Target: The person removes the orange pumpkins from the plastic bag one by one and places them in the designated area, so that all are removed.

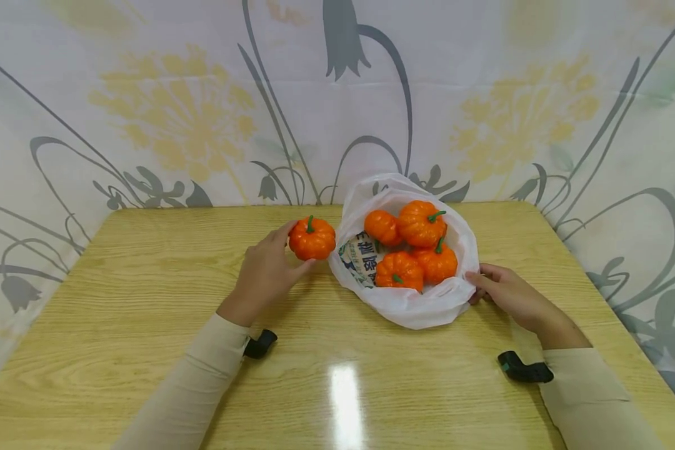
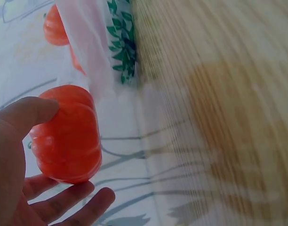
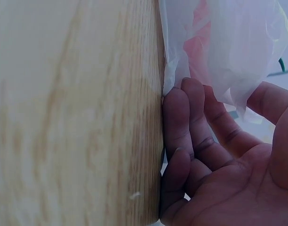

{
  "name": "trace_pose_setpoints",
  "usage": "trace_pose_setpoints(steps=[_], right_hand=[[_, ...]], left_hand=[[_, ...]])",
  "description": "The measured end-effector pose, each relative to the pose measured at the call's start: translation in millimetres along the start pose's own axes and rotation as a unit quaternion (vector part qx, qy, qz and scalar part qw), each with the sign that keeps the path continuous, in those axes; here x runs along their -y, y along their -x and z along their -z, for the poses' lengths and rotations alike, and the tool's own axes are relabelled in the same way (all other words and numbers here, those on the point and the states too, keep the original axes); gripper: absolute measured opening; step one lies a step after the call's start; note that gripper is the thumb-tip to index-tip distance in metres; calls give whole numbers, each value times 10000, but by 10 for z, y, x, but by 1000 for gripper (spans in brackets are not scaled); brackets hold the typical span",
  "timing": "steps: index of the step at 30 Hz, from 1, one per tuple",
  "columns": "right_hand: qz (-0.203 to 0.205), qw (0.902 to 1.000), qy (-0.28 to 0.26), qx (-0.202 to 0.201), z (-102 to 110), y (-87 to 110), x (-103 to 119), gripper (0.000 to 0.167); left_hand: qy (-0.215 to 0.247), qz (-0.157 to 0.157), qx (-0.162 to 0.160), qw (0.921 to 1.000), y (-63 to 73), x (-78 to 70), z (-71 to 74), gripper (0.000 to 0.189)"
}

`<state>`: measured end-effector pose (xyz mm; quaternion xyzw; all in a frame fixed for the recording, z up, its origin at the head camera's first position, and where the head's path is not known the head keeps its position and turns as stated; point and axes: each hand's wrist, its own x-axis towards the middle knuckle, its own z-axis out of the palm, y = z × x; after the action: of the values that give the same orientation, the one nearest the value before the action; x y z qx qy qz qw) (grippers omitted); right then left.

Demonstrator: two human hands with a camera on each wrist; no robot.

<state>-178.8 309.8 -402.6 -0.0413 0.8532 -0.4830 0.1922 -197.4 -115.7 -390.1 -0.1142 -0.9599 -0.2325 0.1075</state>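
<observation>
My left hand (image 1: 265, 267) grips a small orange toy pumpkin (image 1: 312, 241) with a green stem, thumb on one side and fingers on the other. In the left wrist view this pumpkin (image 2: 71, 139) appears raised above the tabletop, just beside the bag. A white plastic bag (image 1: 413, 310) stands with its mouth rolled wide, green and dark print showing on it. Several orange pumpkins (image 1: 422, 224) lie inside. At the bag's right side, my right hand (image 1: 509, 292) pinches the plastic between thumb and fingers. Seen from the right wrist, its lower fingers (image 3: 177, 117) lie along the tabletop.
The wooden table (image 1: 118, 300) ends at the back against a flower-patterned cloth (image 1: 292, 94), which also runs along both sides. A bright light reflection (image 1: 345, 406) shows near the front. Black wrist devices (image 1: 525, 370) are worn at both cuffs.
</observation>
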Motion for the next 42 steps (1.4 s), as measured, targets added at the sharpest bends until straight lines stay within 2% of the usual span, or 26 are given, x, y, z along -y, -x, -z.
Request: trace_pose_setpoints(steps=[5,11,18,32,42], right_hand=[[5,10000,-11,7,-5,0,-6,43],[53,10000,11,20,-7,9,7,43],[58,10000,47,-14,-9,10,14,43],[95,9999,68,-40,-12,7,6,42],[119,9999,97,-46,-18,4,21,43]], left_hand=[[231,318,230,9990,-24,107,11,81],[891,714,646,9914,-49,182,17,83],[1150,919,713,9865,-57,263,50,82],[715,1222,713,9873,-57,379,104,81],[572,1253,737,9877,-56,445,106,80]])
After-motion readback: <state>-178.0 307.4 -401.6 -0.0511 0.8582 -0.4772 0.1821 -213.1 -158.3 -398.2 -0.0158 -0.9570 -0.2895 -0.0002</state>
